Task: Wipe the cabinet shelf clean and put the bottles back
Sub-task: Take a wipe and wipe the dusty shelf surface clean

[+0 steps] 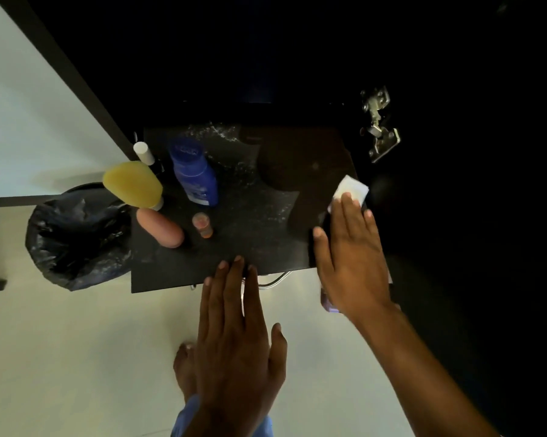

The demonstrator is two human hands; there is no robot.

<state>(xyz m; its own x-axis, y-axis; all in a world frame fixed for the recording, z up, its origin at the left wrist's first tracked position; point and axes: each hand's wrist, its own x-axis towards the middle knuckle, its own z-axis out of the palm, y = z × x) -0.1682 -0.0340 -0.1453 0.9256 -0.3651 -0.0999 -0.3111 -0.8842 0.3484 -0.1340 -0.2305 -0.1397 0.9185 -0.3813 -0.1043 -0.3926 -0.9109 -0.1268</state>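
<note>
The folded white cloth is pressed flat at the right edge of the dusty black cabinet shelf, its long axis slanting up-right, under the outspread right hand. The left hand is held open, empty, fingertips over the shelf's front edge. The blue plastic bottle is seen at the shelf's left.

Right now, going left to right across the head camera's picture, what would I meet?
Bin with black bag → yellow bottle → blue bottle → left hand → right hand pressing a white cloth → metal hinge.
</note>
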